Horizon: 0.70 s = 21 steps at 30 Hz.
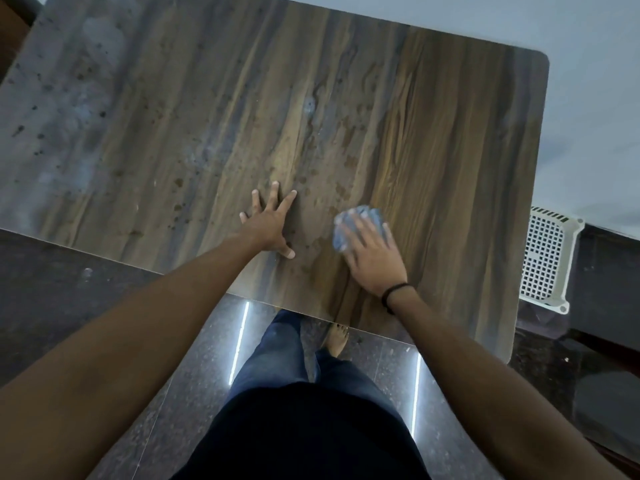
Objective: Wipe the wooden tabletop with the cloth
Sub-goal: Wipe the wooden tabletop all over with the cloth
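Head view. I logged the wooden tabletop (433,150) as my landmark; it filled most of the picture, its grain running away from me, with dark spots and speckles across its middle and left part. My left hand (268,223) lay flat on the tabletop near its front edge, fingers spread wide, holding nothing. My right hand (372,252) was just to the right of it, palm down, fingers laid over a crumpled blue-grey cloth (360,220) and pressing it onto the wood; the cloth showed beyond my fingertips. A black band (394,294) circled the right wrist.

Only one container noted: a white perforated basket (543,258) on the floor, off the tabletop's right edge. I could not tell what it held. Below the front edge, dark trousers and one bare foot (337,337) stood on polished dark floor tiles (194,386).
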Tool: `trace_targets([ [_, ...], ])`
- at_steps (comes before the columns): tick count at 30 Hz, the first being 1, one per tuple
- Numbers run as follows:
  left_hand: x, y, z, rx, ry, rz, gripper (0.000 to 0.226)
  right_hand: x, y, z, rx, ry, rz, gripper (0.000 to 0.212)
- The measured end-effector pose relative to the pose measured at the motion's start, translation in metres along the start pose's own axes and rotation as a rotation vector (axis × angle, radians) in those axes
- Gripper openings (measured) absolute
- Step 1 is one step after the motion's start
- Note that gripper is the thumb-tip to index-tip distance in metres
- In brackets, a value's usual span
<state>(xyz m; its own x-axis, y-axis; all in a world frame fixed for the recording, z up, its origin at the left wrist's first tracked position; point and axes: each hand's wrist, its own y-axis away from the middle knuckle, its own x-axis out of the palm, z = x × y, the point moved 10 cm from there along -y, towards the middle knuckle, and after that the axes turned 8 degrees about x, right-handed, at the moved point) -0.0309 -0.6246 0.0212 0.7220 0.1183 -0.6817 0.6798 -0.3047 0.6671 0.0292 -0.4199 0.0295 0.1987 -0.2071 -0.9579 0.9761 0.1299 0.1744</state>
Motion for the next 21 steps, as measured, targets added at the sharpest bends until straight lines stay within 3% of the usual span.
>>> trace_targets([
  [2,-0.002,0.0,0.001,0.005,0.007,-0.008,0.139,-0.013,-0.018,-0.019,0.303,-0.095,-0.069,0.056],
  [3,-0.006,-0.002,0.0,0.008,0.021,-0.023,0.138,-0.012,-0.016,-0.011,0.318,-0.1,-0.088,0.057],
  [4,-0.012,-0.004,0.001,0.01,0.04,-0.049,0.136,-0.005,-0.009,0.007,0.242,-0.075,-0.075,0.058],
  [7,-0.038,-0.014,0.01,-0.026,0.081,-0.13,0.134,0.014,0.032,0.057,-0.211,0.025,0.031,0.057],
  [9,-0.045,-0.02,0.017,-0.048,0.08,-0.105,0.136,0.011,0.02,0.046,-0.302,0.042,0.056,0.055],
  [11,-0.042,-0.025,0.02,-0.05,0.078,-0.049,0.137,-0.001,-0.024,0.017,-0.113,0.01,0.037,0.056],
  [13,-0.04,-0.027,0.02,-0.056,0.082,-0.032,0.138,-0.017,-0.062,-0.017,0.209,-0.086,-0.017,0.057],
  [15,-0.039,-0.025,0.019,-0.062,0.085,-0.024,0.137,-0.019,-0.069,-0.015,0.346,-0.118,-0.051,0.058],
  [16,-0.04,-0.025,0.018,-0.06,0.087,-0.019,0.137,-0.014,-0.064,0.0,0.293,-0.105,-0.039,0.059],
  [19,-0.054,-0.029,0.019,-0.034,0.085,-0.058,0.135,-0.004,-0.031,0.041,-0.114,-0.017,0.018,0.057],
  [21,-0.069,-0.034,0.023,-0.033,0.084,-0.088,0.135,-0.007,-0.049,0.027,-0.19,0.018,0.034,0.056],
])
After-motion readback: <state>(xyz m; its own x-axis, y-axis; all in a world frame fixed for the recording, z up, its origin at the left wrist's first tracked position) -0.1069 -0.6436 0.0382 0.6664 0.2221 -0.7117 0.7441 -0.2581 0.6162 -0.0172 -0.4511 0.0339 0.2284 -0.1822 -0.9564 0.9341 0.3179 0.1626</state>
